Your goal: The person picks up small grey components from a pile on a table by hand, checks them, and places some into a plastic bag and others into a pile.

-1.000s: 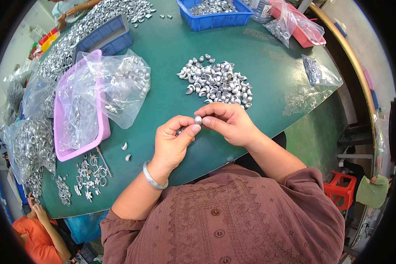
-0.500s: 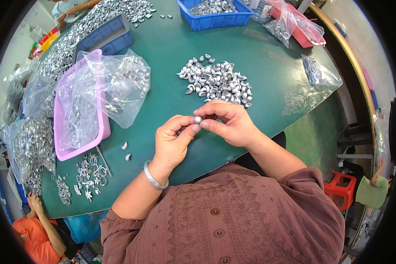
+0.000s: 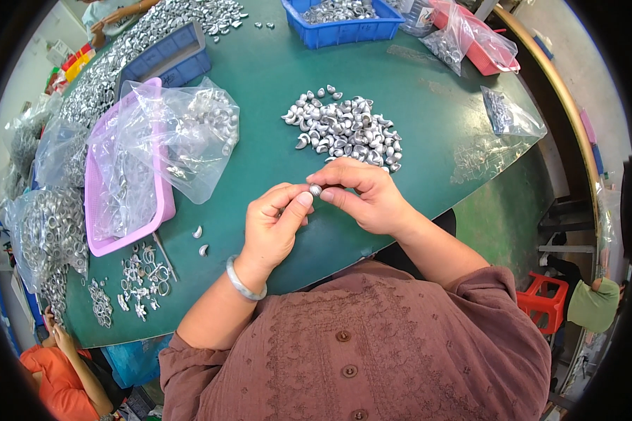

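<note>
A small silver piece with a rounded, ribbed face is pinched between the fingertips of both my hands, above the near part of the green table. My left hand grips it between thumb and index finger. My right hand closes on it from the other side, thumb below and fingers above. Just beyond my hands lies a pile of curved silver metal pieces. Two crescent-shaped pieces lie apart, left of my left hand.
On the left, a lilac basket holds clear plastic bags, with small silver rings and ornaments nearby. Blue bins and a large silver heap stand farther back. A red tray and small bag lie right. A co-worker sits lower left.
My left thumb has shifted up onto the ribbed piece, and the piece is turned so its lines show differently. Both hands stay nearly in place. The co-worker's hands at lower left moved slightly.
</note>
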A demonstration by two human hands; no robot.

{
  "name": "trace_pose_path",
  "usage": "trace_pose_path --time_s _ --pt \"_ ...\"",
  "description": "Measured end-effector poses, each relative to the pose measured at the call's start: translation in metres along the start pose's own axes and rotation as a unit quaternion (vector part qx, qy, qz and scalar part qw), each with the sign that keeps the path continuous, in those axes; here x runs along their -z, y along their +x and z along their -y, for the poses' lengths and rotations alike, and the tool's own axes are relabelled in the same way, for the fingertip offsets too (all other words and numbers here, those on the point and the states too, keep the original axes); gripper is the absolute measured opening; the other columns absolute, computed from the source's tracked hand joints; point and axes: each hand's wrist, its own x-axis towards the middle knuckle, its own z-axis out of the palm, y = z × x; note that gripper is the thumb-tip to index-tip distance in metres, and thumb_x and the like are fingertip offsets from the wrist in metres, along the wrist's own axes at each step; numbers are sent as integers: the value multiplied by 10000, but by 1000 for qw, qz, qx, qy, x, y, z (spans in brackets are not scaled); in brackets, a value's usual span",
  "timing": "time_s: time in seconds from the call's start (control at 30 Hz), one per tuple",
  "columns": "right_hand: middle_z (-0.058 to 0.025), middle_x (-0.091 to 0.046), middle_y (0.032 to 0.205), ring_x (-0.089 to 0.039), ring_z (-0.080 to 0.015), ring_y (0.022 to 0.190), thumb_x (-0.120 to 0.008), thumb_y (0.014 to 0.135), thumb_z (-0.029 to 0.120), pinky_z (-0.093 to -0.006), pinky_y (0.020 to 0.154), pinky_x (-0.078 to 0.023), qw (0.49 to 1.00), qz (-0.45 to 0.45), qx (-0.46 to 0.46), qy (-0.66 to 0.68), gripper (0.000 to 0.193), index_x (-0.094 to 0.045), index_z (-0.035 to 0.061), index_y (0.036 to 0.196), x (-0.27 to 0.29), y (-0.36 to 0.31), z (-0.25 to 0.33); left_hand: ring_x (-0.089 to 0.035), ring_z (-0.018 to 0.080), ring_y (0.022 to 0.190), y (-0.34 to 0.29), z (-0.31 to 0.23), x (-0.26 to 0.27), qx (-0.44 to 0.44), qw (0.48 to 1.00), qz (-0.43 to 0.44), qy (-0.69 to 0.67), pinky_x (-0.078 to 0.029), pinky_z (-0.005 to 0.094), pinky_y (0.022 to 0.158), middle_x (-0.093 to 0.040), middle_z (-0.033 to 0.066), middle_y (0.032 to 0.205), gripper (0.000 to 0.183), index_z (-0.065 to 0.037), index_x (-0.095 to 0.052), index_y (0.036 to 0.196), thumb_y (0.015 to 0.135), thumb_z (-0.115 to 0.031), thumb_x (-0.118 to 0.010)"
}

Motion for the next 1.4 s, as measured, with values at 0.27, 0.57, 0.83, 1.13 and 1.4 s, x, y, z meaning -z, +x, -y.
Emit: trace_pose_path --time_s 0.27,0.57,0.83,1.13,1.4 --pt "-78 -597 835 -562 -175 762 -585 751 -22 -265 671 -443 1000 5 13 -16 201 -607 9 949 -1 -2 -2 -466 36 560 0 2 1 10 1000 0 4 -361 152 479 -545 0 713 127 -16 -595 884 842 -118 -532" --pt "-73 -582 800 -570 -179 723 -602 740 3 -263 642 -455 999 -3 11 -49 182 -613 13 922 -3 -1 -1 -498 52 607 0 -1 3 79 996 2 -43 -402 164 522 -559 22 755 138 -2 -613 901 824 -105 -562" --pt "-72 -578 811 -573 -163 725 -628 706 -12 -255 602 -453 999 0 10 -34 257 -580 10 958 -6 -4 1 -465 45 535 1 -4 4 175 974 -8 -147 -364 154 465 -550 -4 664 142 -39 -619 862 833 -164 -558" --pt "-62 -565 788 -559 -124 691 -603 729 -17 -234 584 -439 999 -11 -25 -30 214 -579 19 938 -7 -4 1 -441 76 505 3 -5 4 211 958 -6 -192 -329 186 441 -533 20 639 209 -31 -583 805 851 -225 -520" --pt "-47 -576 798 -549 -111 741 -585 779 22 -229 647 -434 988 -25 -98 119 152 -607 14 929 -11 -7 -5 -452 71 515 3 -7 4 216 957 -3 -196 -336 183 441 -538 13 645 204 -38 -587 808 853 -224 -516"
